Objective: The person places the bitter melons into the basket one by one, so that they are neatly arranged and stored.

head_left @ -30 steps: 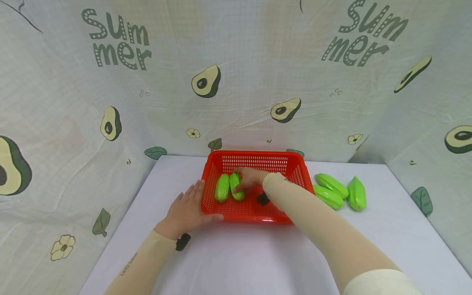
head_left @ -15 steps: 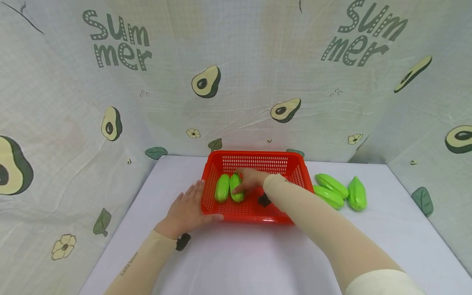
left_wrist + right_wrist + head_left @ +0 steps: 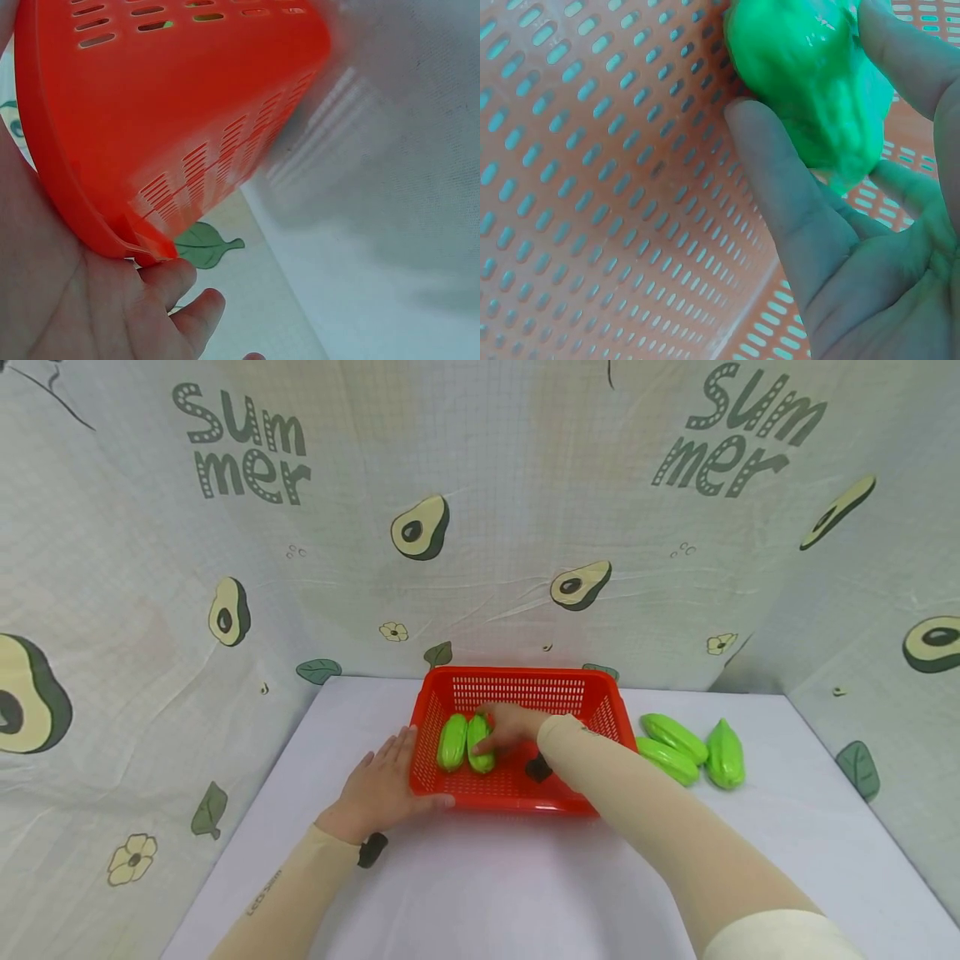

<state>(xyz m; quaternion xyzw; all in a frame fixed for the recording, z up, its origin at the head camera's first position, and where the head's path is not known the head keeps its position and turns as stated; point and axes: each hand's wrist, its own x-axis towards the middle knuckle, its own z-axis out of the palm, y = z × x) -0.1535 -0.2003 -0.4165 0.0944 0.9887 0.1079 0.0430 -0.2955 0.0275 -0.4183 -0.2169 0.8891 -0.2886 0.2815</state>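
In the head view, a red slotted plastic basket (image 3: 525, 803) stands on the table with two glossy green, elongated, ridged fruits in its left part. My right hand (image 3: 512, 727) reaches inside and grips the right-hand green fruit (image 3: 480, 758), thumb on its near side and fingers at its far end. In the right wrist view, thumb and fingers surround the narrow end of that fruit (image 3: 817, 90). The other green fruit (image 3: 452, 743) lies alongside. My left hand (image 3: 382, 789) rests at the basket's front left corner, fingers straight along the left rim and thumb along the front rim.
Several more green fruits (image 3: 725, 756) lie on the white table (image 3: 487, 893) right of the basket, one partly hidden behind its rim. A pale cloth (image 3: 495, 610) printed with avocados rises behind the table and along both sides.
The gripped green fruit has shifted very slightly left, towards the fruit alongside it. Both hands have stayed almost in place.
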